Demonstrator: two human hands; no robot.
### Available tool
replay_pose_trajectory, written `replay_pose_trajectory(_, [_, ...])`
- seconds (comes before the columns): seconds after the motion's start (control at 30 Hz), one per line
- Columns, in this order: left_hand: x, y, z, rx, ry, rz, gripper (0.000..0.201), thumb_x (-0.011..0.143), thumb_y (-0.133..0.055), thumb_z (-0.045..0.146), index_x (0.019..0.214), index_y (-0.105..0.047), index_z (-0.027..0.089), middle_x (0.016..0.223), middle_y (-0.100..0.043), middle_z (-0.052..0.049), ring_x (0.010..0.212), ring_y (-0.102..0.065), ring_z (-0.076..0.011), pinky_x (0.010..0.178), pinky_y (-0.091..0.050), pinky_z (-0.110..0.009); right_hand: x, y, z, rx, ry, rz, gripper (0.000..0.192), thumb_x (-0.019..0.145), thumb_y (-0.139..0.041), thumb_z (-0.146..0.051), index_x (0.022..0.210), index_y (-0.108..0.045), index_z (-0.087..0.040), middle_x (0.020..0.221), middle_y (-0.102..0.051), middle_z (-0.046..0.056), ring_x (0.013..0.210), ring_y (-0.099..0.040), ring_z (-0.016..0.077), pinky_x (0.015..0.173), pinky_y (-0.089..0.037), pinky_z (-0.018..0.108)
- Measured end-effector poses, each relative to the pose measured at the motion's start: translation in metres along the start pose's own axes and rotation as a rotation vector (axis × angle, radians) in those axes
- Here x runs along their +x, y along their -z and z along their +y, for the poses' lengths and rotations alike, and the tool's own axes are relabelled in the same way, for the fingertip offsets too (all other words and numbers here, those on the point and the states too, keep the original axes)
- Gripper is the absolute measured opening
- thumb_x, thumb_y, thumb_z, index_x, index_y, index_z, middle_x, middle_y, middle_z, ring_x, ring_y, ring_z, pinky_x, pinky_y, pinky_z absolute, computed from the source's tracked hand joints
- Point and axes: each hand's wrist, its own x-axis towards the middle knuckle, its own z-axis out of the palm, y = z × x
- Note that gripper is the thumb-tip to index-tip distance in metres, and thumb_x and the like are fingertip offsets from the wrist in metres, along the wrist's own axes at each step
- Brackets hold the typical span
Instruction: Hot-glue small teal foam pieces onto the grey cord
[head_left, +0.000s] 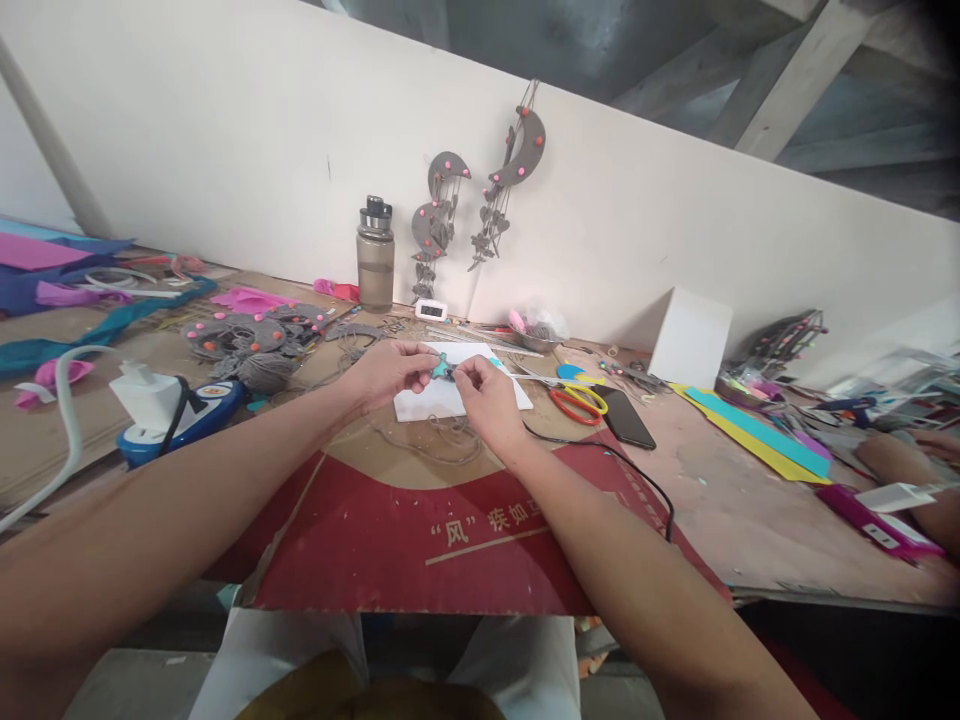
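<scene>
My left hand (394, 374) pinches a small teal cut-out piece (440, 366), perhaps felt, between thumb and fingertips. Close by on its right, my right hand (486, 392) has thumb and finger pressed together at the piece's edge, on something dark and too small to name. Both hands hover over a white sheet (420, 405) on the cardboard. Grey cord (442, 440) lies loosely below them. Just right of my right hand are scissors (581, 405) with red and yellow handles, beside a dark phone (628, 418).
Behind the hands stand a water bottle (375, 255) and a small white digital clock (431, 310). Grey moon hangings (521, 150) hang on the white partition. To the left sit grey yarn (262, 370) and a blue power strip (184, 420). Another person's arm (900, 470) is far right.
</scene>
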Motion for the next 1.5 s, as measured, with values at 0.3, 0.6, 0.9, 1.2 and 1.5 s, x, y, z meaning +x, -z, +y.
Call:
replay_pose_trajectory(0.3, [0.001,0.007,0.002,0.155,-0.085,0.168,0.013,0.072,-0.064,0.026,0.066,-0.061,0.015,0.048,-0.052,0.001,0.041,-0.042,-0.0068,0.043,-0.032,-0.02,-0.001,0.001,-0.001,-0.003,0.007,-0.121,0.021,0.087,-0.043,-0.03,0.077,-0.057,-0.019,0.074,-0.058,-0.002,0.072,-0.051,0.0121,0.071,-0.037,0.024])
replay_pose_trajectory(0.6, [0.013,0.025,-0.017,0.304,-0.092,0.317,0.013,0.07,-0.064,0.03,0.073,-0.063,0.017,0.052,-0.057,0.001,0.041,-0.045,-0.0077,0.044,-0.035,-0.02,0.006,0.01,0.01,-0.223,0.091,0.044,0.022,0.084,-0.038,-0.014,0.092,-0.058,-0.018,0.093,-0.061,0.006,0.089,-0.053,0.0164,0.081,-0.04,0.028])
replay_pose_trajectory(0.9, [0.014,0.029,-0.021,0.289,-0.078,0.387,0.014,0.072,-0.063,0.03,0.073,-0.063,0.016,0.054,-0.058,0.0,0.041,-0.045,-0.0066,0.042,-0.034,-0.018,0.026,0.041,0.032,-0.636,-0.171,-0.072,0.019,0.086,-0.046,-0.027,0.092,-0.059,-0.015,0.092,-0.065,0.011,0.084,-0.058,0.0199,0.074,-0.039,0.029])
replay_pose_trajectory(1.2, [0.011,0.027,-0.021,0.183,-0.137,0.443,0.015,0.068,-0.066,0.029,0.067,-0.062,0.015,0.051,-0.057,-0.001,0.04,-0.045,-0.0069,0.041,-0.033,-0.019,0.017,0.024,0.027,-0.344,0.075,-0.064,0.021,0.089,-0.043,-0.03,0.087,-0.059,-0.016,0.087,-0.063,0.005,0.081,-0.054,0.0143,0.076,-0.039,0.026])
replay_pose_trajectory(1.5, [0.003,0.017,-0.012,0.236,-0.234,0.347,0.018,0.07,-0.064,0.032,0.066,-0.059,0.015,0.05,-0.056,0.001,0.041,-0.045,-0.0075,0.044,-0.036,-0.019,-0.005,-0.008,0.015,-0.133,0.133,-0.445,0.05,0.084,-0.055,-0.035,0.129,-0.045,-0.014,0.097,-0.064,0.006,0.087,-0.056,0.0145,0.078,-0.042,0.028])
